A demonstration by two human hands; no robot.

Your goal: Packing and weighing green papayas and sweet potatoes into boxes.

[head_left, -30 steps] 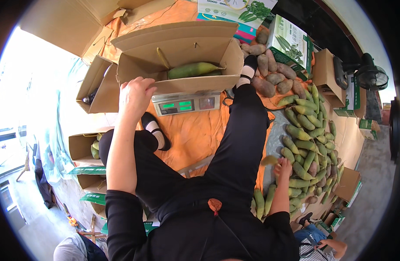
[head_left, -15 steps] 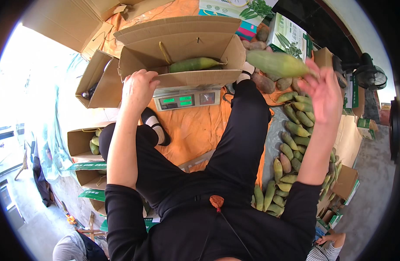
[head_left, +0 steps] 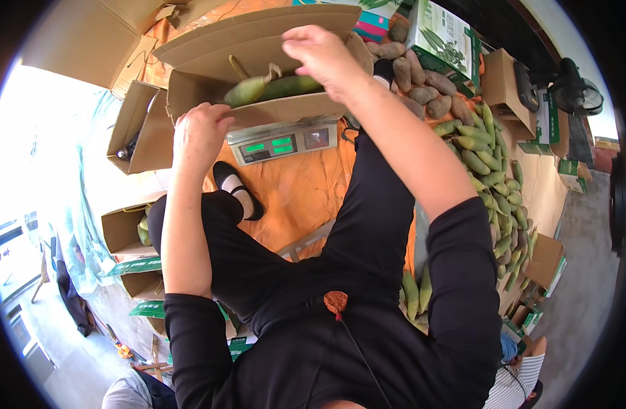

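Note:
A cardboard box (head_left: 279, 109) stands open on a digital scale (head_left: 282, 144) with green lit displays. Inside lie a pale green radish (head_left: 245, 91) with a dry stem end and a darker green radish (head_left: 290, 86) beside it. My left hand (head_left: 202, 129) grips the box's near edge at its left corner, fingers curled over. Over the box's right half hangs my right hand (head_left: 326, 61), fingers apart and bent, with nothing visible in them. It is close to the radishes but apart from them.
On the right lies a long heap of green radishes (head_left: 493, 177), with brownish-red tubers (head_left: 429, 95) farther off. A smaller carton (head_left: 137, 129) leans left of the box. More cartons (head_left: 129, 228) stand at left, and a black fan (head_left: 575, 95) at far right. Orange sheeting (head_left: 292, 184) covers the floor.
My right hand has swung left from beyond the box, bringing a pale green radish, and has let it go inside. My left hand stays at the box edge. The view has shifted slightly.

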